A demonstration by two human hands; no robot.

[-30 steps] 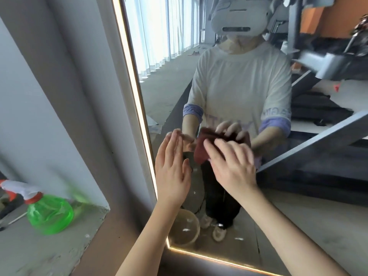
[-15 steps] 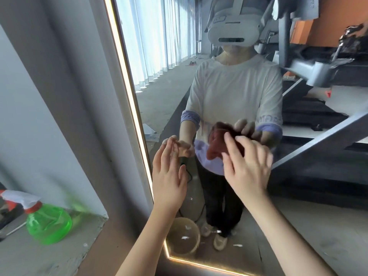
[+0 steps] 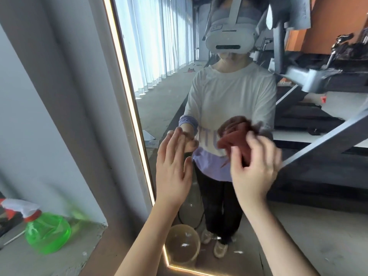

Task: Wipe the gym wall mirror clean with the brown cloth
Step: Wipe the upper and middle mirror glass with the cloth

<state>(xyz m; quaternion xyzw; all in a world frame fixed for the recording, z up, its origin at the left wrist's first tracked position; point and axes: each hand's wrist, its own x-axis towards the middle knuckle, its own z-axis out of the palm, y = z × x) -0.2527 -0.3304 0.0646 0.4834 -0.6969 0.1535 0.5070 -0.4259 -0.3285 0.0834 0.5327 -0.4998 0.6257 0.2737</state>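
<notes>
R hand point(image 3: 256, 168): grips brown cloth point(image 3: 238, 139) against mirror point(image 3: 169, 76), frame ctr.
L hand point(image 3: 173, 168): fingers straight, flat on mirror, ctr-left.

Grey concrete ledge point(image 3: 65, 261) lower left, green spray bottle point(image 3: 47, 233) on it, white-and-red trigger head toward left, blurred, thin rod point(image 3: 14, 238) lying just left of bottle, ledge surface rough, speckled

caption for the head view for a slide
Right hand holds a brown cloth against the wall mirror, left hand open beside it; green spray bottle nearby.
</notes>
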